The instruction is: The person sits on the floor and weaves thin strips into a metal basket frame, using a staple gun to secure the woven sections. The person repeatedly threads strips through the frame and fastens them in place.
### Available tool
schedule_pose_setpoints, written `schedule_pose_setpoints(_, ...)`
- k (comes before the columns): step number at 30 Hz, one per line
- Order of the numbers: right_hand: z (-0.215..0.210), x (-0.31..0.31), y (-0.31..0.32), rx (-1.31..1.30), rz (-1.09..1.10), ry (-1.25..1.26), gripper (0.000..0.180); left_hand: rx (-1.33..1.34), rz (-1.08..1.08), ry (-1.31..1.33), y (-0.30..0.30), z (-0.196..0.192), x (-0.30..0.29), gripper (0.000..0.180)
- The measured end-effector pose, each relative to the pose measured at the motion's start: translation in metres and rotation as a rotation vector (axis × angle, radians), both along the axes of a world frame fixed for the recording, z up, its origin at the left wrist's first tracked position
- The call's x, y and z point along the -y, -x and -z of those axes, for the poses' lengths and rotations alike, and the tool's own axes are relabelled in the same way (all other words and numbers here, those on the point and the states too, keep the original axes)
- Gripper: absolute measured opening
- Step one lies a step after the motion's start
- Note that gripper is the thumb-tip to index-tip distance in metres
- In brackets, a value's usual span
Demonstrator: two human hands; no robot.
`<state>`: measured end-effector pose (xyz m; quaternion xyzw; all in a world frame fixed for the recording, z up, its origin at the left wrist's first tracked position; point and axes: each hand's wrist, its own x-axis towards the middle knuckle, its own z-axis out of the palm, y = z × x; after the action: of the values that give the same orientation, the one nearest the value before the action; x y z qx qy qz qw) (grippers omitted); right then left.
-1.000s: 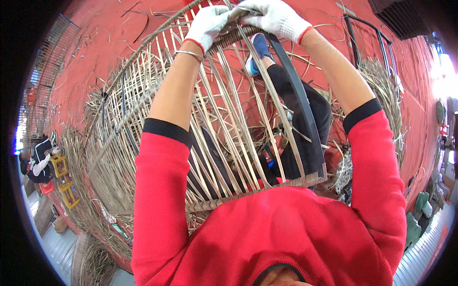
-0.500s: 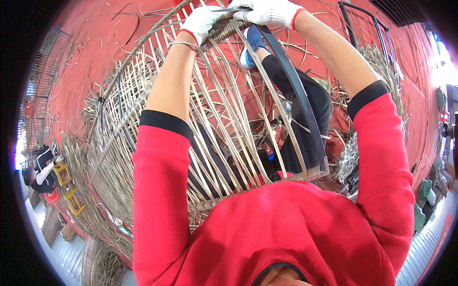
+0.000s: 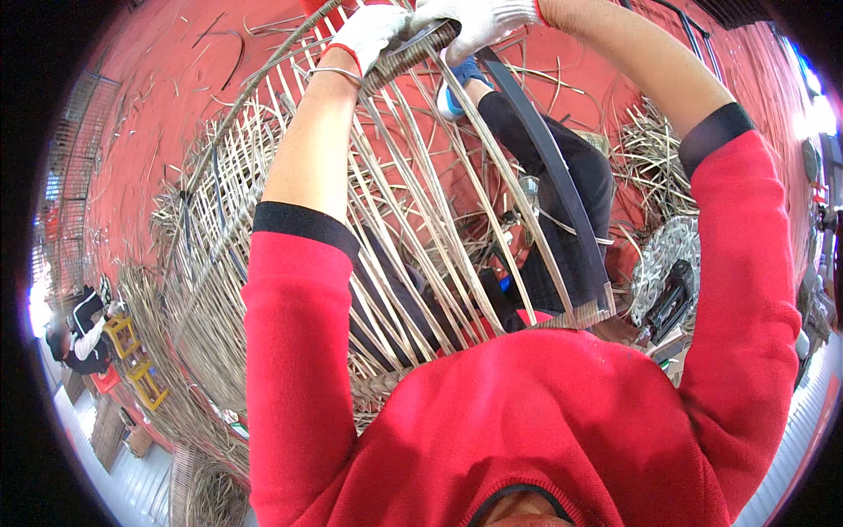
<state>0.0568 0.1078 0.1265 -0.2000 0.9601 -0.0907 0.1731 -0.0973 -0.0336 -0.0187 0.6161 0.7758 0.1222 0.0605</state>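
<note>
A wicker frame [image 3: 421,211] lies across my lap, with long pale strands running from its far wrapped bar [image 3: 413,60] to the edge by my body. In a white glove with a red cuff, my left hand [image 3: 373,37] is closed round the far bar. My gloved right hand [image 3: 483,22] is closed at the bar's right end, its thumb reaching down past it. A flat greyish strip [image 3: 425,35] lies along the bar between both hands; its ends are hidden by the gloves. A dark curved side rail [image 3: 549,158] bounds the frame on the right.
Loose strands [image 3: 663,162] litter the red floor [image 3: 176,88]. Coiled grey strip material [image 3: 654,263] lies by my right arm. My leg [image 3: 580,184] stretches under the frame. Far left, another person [image 3: 83,334] sits near yellow stools [image 3: 145,382].
My right forearm and elbow have swung outward to the right, and the thumb has come down beside the bar's end. My left hand stays at the bar, slightly lower.
</note>
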Motion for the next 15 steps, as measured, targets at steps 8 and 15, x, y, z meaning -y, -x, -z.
schedule_pose_setpoints(8, 0.026, 0.01, 0.0, -0.144, 0.146, -0.089, 0.024, 0.126, -0.166, 0.036, -0.022, -0.026, 0.007, 0.033)
schedule_pose_setpoints(15, 0.037, 0.005, 0.003, -0.178, 0.133, -0.119, 0.027, 0.782, -0.115, -0.249, -0.069, -0.07, 0.05, 0.036)
